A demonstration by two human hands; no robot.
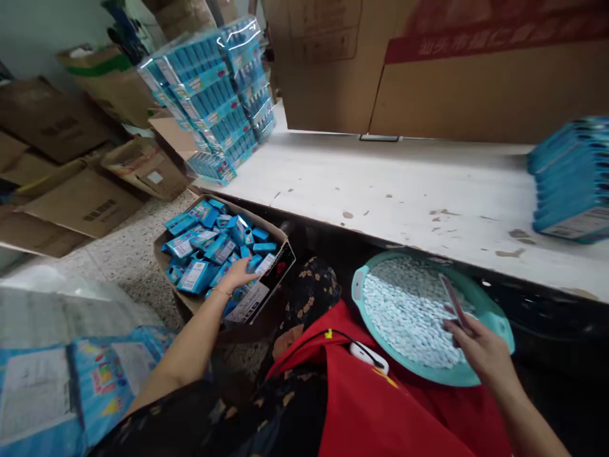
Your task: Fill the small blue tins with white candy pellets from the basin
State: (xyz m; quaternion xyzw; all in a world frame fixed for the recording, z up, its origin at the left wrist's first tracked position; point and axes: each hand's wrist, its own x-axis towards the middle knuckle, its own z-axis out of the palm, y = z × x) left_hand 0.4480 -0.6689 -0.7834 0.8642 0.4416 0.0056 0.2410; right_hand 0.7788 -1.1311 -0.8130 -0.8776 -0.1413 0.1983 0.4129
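Left hand (236, 274) reaches down into the cardboard carton (280, 244) at center-left, fingers spread over the small blue boxes (204, 244), nothing gripped. Right hand (480, 346) at lower right pinches a flat card (454, 301), angled up-left over the teal basin (499, 320) of pellets.

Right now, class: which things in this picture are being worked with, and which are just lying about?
In use:
left hand on small blue boxes in open carton
right hand holding flat card over teal basin of pale pieces

Lying about:
wrapped blue stack
flattened cartons
white bench
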